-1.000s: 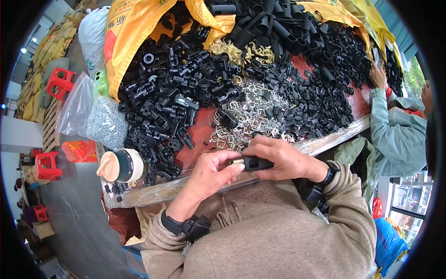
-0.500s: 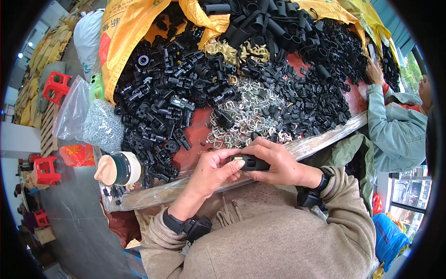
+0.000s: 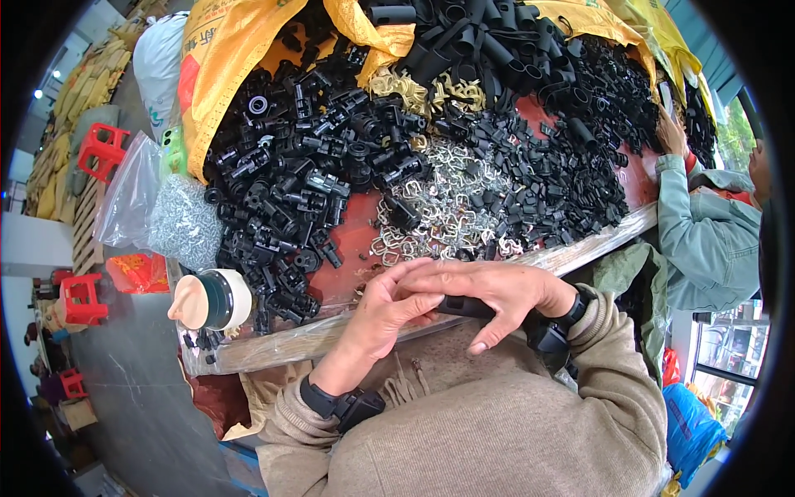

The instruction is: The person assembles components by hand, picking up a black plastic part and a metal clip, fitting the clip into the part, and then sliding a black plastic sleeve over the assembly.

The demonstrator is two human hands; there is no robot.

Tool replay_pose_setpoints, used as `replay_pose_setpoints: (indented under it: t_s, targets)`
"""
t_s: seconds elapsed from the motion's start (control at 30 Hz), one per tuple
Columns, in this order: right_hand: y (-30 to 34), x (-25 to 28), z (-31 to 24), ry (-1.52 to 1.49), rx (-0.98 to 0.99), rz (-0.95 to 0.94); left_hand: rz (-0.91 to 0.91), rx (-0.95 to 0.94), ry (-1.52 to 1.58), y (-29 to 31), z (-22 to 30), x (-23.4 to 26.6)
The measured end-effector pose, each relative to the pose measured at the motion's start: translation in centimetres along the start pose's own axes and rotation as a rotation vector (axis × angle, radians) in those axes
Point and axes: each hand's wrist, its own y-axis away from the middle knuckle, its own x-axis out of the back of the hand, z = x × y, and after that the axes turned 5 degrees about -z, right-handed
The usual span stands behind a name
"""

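Observation:
Over the table's near edge, my left hand (image 3: 383,313) is closed round a black plastic tube-like part (image 3: 465,307). My right hand (image 3: 507,290) lies across its top with fingers stretched over the left fingers and the thumb spread away below. Much of the part is hidden under the hands; only its dark right end shows. Just beyond them lies a heap of bent metal clips (image 3: 443,195). Small black pieces (image 3: 546,166) are piled to its right, and larger black plastic assemblies (image 3: 281,190) to its left.
Black tubes (image 3: 497,50) and gold-coloured pieces (image 3: 397,89) lie at the back by a yellow sack (image 3: 224,74). A cup with a pinkish lid (image 3: 211,300) and a bag of small screws (image 3: 186,224) stand left. A co-worker's sleeve (image 3: 696,224) is at the right.
My right hand has turned from gripping the black part to lying flat across it, thumb swung out. The light-coloured piece seen by the left thumb is now hidden.

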Motion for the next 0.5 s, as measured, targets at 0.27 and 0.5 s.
replay_pose_setpoints:
  t_s: [0.27, 0.5]
  targets:
    - [0.4, -0.8, -1.1, -0.133, 0.005, 0.047, -0.122, 0.041, -0.120, 0.8, 0.7, -0.5]
    - [-0.5, -2.2, -1.6, -0.248, 0.012, 0.105, -0.088, -0.317, -0.095, -0.3, 0.7, -0.6]
